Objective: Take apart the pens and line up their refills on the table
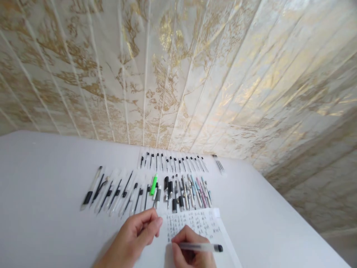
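A clear-barrelled pen with a black end (201,247) is pinched in my right hand (191,247), its tip end hidden by the fingers at the paper. Rows of dark handwriting cover the upper part of the white paper (223,242), just above that hand. My left hand (138,236) rests at the paper's left side in a loose fist, thumb against the curled fingers; whatever may be inside is hidden. Beyond both hands lies a long row of pens, including a bright green highlighter (153,184), clear black-capped pens (139,197) and pastel pens (199,191).
Farther back, a row of thin black-tipped pens or refills (173,163) lies near the wall, with a small bundle (219,163) to its right. The white table (50,208) meets a gold-patterned, pleated covering (167,74) at the back. Its right edge slants towards me.
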Tool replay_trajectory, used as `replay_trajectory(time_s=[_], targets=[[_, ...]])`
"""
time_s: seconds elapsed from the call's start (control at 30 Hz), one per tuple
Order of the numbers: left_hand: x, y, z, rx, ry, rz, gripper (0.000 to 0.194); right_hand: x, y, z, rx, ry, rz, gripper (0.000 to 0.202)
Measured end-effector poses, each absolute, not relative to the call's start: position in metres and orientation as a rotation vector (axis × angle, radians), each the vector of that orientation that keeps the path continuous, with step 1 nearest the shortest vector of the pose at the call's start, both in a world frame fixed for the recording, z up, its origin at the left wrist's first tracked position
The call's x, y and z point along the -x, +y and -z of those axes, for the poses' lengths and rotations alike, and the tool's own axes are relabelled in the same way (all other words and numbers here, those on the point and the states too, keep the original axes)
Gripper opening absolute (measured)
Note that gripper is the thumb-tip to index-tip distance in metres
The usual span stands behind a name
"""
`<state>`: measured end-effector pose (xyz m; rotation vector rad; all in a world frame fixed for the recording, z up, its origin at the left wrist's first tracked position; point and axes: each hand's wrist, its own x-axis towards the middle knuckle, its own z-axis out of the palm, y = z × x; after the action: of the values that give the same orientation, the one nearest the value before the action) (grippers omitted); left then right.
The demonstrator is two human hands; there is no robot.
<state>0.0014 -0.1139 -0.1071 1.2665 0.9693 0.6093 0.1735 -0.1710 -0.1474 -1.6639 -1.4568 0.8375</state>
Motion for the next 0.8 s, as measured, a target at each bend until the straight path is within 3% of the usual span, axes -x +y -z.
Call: replay_trajectory(time_s=[0.6,0.8], targets=[[0.0019,-0.112,0.1056,-1.264,0.988,-0.602,0.041,-0.173,-0.173,0.1491,1.651,-1.37,-0.854,0.023],[0.001,-0.1144,0.1034,-1.557,1.019,-0.556,0.044,-0.1739,-0.1716,0.1461,1.578,-1.448,-0.82,0.024]])
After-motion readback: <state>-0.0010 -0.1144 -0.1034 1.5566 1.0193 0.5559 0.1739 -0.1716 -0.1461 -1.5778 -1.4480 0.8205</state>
